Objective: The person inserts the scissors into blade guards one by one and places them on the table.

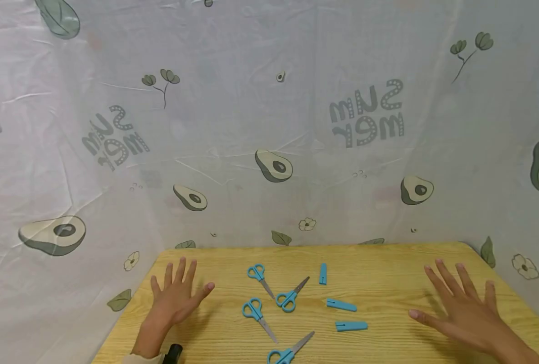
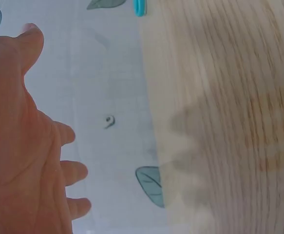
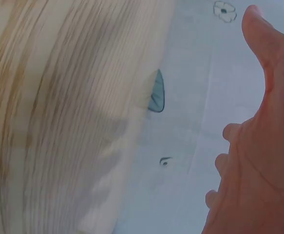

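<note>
My left hand (image 1: 174,299) hovers with spread fingers over the left side of the wooden table (image 1: 224,323), holding nothing. On the right side, my right hand (image 1: 462,316) is spread the same way, also bare. Between them lie several blue-handled scissors: one pair (image 1: 256,273) at the back, a second pair (image 1: 287,300) right of it, a third pair (image 1: 253,309) in front, and another pair (image 1: 284,355) cut off by the lower frame edge. To their right are three blue blade covers: a back cover (image 1: 323,274), a middle cover (image 1: 341,305) and a front cover (image 1: 351,326).
A pale curtain (image 1: 233,126) printed with avocados, leaves and flowers hangs behind the table and along its sides. A black band (image 1: 174,353) shows at my left wrist. The table's back edge runs just beyond my fingertips.
</note>
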Demonstrator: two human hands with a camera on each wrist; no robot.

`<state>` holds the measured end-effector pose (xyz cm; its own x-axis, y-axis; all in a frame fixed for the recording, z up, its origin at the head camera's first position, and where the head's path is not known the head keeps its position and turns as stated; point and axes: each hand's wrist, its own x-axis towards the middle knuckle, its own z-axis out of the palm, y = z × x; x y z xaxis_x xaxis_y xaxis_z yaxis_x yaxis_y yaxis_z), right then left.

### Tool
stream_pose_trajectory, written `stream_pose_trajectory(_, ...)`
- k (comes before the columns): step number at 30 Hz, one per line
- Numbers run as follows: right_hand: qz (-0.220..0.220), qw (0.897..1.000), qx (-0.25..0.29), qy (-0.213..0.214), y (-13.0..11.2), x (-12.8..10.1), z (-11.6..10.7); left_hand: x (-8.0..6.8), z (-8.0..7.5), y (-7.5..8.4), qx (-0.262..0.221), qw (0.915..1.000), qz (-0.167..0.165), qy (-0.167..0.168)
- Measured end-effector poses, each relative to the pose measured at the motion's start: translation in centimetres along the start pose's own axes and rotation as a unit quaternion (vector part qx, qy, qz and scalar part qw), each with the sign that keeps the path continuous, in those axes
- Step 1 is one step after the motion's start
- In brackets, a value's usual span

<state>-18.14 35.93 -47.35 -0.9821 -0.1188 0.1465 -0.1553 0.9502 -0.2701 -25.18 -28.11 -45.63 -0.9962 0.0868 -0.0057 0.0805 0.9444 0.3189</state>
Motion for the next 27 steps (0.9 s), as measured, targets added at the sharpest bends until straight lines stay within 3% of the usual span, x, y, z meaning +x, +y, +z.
stream_pose_trajectory(17,-0.077,0.997,0.022,0.024,-3.5,-0.5,1.4,-0.8,-0.3,2.8,-0.023,0.9978,0.057,0.026)
stream_pose_trajectory(27,-0.107,0.993,0.004,0.043,-4.7,-0.7,2.8,-1.0,0.6,3.9,-0.008,0.9977,0.066,0.015)
